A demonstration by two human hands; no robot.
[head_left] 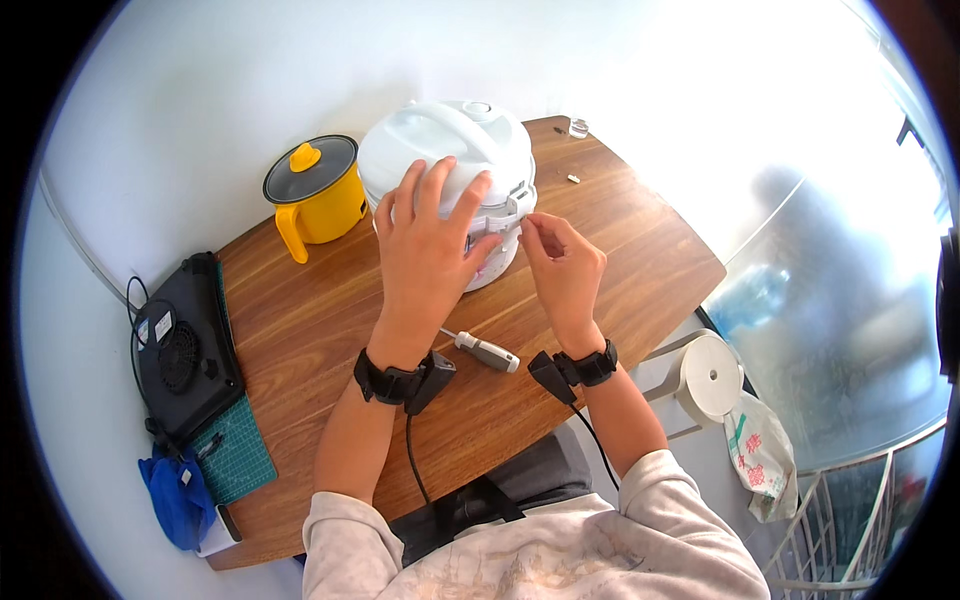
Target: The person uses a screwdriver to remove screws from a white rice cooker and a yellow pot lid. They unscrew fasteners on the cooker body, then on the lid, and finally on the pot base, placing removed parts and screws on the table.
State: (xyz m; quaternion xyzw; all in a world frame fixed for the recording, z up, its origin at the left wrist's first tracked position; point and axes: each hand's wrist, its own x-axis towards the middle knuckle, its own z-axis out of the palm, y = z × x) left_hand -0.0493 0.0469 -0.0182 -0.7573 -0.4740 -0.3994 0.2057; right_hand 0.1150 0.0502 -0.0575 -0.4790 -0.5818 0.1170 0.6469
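Observation:
A white rice cooker (450, 150) with a domed lid and a carrying handle stands at the back of the wooden table. My left hand (425, 235) rests on its near side with spread fingers on the lid and the thumb lower down at the body. Beside the small white bracket (514, 205) on the cooker's right front, my right hand (562, 255) has thumb and forefinger pinched together. What sits between those fingertips is too small to make out. A screwdriver (488, 352) with a grey and white handle lies on the table between my forearms.
A yellow pot (330, 212) with a dark lid stands left of the cooker. Further left are an upturned black induction cooker (185, 345), a green cutting mat (240, 452) and blue cloth (178, 500). A small clear cup (578, 128) and a white bit (573, 179) sit behind right.

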